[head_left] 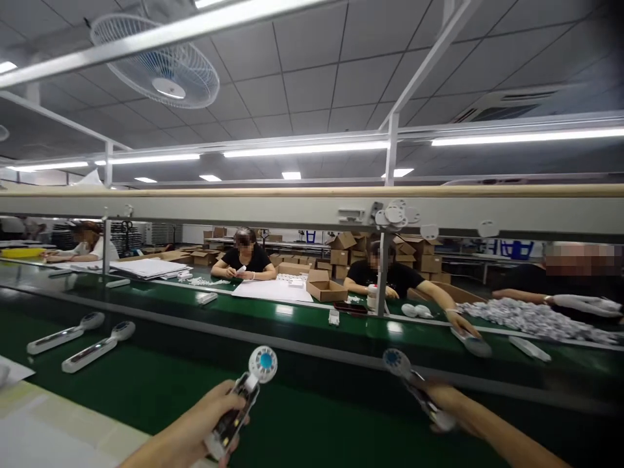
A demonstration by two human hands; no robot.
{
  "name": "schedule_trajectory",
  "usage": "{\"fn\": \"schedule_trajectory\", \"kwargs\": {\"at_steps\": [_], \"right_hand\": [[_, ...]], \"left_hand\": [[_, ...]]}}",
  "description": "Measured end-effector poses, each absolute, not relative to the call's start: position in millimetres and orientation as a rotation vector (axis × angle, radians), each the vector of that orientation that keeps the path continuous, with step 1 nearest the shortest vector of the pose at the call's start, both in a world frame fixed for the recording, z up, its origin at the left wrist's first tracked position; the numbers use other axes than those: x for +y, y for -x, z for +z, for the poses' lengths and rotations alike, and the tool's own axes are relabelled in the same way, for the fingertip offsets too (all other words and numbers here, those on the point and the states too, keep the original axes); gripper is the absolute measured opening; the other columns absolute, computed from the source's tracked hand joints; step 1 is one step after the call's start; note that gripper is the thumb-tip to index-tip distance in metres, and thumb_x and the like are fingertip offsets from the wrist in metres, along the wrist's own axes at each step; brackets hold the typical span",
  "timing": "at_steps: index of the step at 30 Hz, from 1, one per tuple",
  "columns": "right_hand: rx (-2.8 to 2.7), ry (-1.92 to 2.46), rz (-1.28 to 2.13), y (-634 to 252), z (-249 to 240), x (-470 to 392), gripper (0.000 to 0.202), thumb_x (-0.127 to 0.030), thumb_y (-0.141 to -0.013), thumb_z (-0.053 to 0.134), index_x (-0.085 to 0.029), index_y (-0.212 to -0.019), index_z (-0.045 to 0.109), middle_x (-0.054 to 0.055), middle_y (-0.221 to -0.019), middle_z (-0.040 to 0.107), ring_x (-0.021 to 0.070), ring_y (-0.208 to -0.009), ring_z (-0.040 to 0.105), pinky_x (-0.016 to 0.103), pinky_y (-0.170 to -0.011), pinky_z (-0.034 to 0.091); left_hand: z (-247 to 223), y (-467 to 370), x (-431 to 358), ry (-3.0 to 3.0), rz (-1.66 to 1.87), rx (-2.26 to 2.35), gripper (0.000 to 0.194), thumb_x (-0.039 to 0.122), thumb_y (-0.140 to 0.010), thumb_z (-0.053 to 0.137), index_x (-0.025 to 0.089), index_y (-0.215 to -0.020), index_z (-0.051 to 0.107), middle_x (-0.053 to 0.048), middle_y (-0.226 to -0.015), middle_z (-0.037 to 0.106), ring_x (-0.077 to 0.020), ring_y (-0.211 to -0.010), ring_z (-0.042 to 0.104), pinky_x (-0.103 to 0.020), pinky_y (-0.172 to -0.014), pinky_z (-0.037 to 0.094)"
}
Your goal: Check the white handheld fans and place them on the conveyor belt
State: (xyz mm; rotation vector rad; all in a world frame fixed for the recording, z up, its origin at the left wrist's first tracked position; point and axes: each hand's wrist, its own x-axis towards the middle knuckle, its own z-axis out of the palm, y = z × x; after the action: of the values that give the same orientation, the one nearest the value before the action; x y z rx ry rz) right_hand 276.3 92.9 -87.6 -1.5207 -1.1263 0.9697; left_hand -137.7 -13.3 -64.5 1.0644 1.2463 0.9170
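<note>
My left hand is wrapped round the handle of a small white device with a round head and a blue centre; dark inner parts show along its open handle. On the right, my right hand, blurred, grips a similar device by its handle, its round head pointing up and left. Both devices are held above the green belt, well apart from each other. Two more white devices lie on the belt at the left.
Across the belt several people sit at work; one person's hand touches a white device. A pile of white parts, an open cardboard box and a metal post stand beyond. White sheets lie at the near left.
</note>
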Motion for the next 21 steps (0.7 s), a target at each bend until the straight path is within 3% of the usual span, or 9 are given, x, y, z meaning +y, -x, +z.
{"fn": "schedule_trajectory", "kwargs": {"at_steps": [4, 8, 10, 12, 15, 18, 21], "right_hand": [[-1.022, 1.454, 1.272, -222, -48, 94, 0.029, -0.041, -0.093, 0.053, -0.014, -0.083, 0.059, -0.004, -0.068, 0.059, 0.0094, -0.053, 0.056, 0.024, -0.050, 0.050], [-1.035, 1.218, 1.320, -179, 1, 62, 0.020, -0.031, -0.093, 0.054, -0.014, -0.085, 0.059, -0.002, -0.071, 0.062, 0.0109, -0.058, 0.059, 0.026, -0.056, 0.053], [-1.067, 1.098, 1.282, -164, 18, 36, 0.011, -0.022, -0.088, 0.055, -0.015, -0.097, 0.058, 0.000, -0.074, 0.065, 0.0150, -0.067, 0.065, 0.030, -0.062, 0.056], [-1.091, 1.001, 1.235, -155, 29, 9, 0.035, -0.021, -0.082, 0.057, -0.022, -0.117, 0.051, 0.000, -0.079, 0.069, 0.0202, -0.078, 0.070, 0.031, -0.064, 0.057], [-1.126, 0.882, 1.183, -149, 33, -23, 0.064, -0.034, -0.078, 0.063, -0.034, -0.136, 0.035, 0.000, -0.094, 0.071, 0.0249, -0.089, 0.070, 0.033, -0.069, 0.057], [-1.176, 0.751, 1.163, -152, 30, -39, 0.084, -0.048, -0.076, 0.068, -0.034, -0.143, 0.020, 0.003, -0.099, 0.072, 0.0258, -0.082, 0.070, 0.038, -0.075, 0.054], [-1.231, 0.700, 1.258, -157, 25, -43, 0.095, -0.057, -0.076, 0.067, -0.035, -0.145, 0.006, 0.002, -0.090, 0.072, 0.0241, -0.069, 0.068, 0.039, -0.072, 0.052]], "left_hand": [[-28, 96, -21, -1.040, 1.179, 0.988, 0.048, 0.024, -0.083, 0.037, 0.026, -0.131, 0.031, -0.002, -0.088, 0.055, -0.0135, -0.057, 0.056, -0.027, -0.046, 0.043], [1, 55, -35, -1.059, 1.349, 0.820, 0.052, 0.020, -0.085, 0.042, 0.027, -0.134, 0.025, -0.009, -0.109, 0.053, -0.0202, -0.072, 0.064, -0.038, -0.056, 0.054], [10, 41, -42, -1.072, 1.395, 0.744, 0.055, 0.020, -0.087, 0.045, 0.029, -0.135, 0.020, -0.012, -0.120, 0.050, -0.0230, -0.082, 0.066, -0.041, -0.060, 0.056], [15, 32, -45, -1.090, 1.427, 0.664, 0.060, 0.021, -0.088, 0.049, 0.031, -0.137, 0.015, -0.013, -0.125, 0.050, -0.0243, -0.085, 0.067, -0.040, -0.060, 0.057], [17, 27, -47, -1.155, 1.467, 0.519, 0.070, 0.022, -0.085, 0.056, 0.030, -0.138, 0.011, -0.015, -0.122, 0.055, -0.0246, -0.077, 0.069, -0.039, -0.058, 0.057], [18, 24, -50, -1.204, 1.452, 0.416, 0.082, 0.028, -0.081, 0.065, 0.032, -0.140, 0.008, -0.011, -0.110, 0.062, -0.0212, -0.060, 0.067, -0.038, -0.055, 0.054], [19, 19, -56, -1.098, 1.420, 0.421, 0.099, 0.034, -0.073, 0.075, 0.037, -0.142, 0.005, -0.009, -0.108, 0.065, -0.0215, -0.065, 0.067, -0.036, -0.057, 0.053]]}}
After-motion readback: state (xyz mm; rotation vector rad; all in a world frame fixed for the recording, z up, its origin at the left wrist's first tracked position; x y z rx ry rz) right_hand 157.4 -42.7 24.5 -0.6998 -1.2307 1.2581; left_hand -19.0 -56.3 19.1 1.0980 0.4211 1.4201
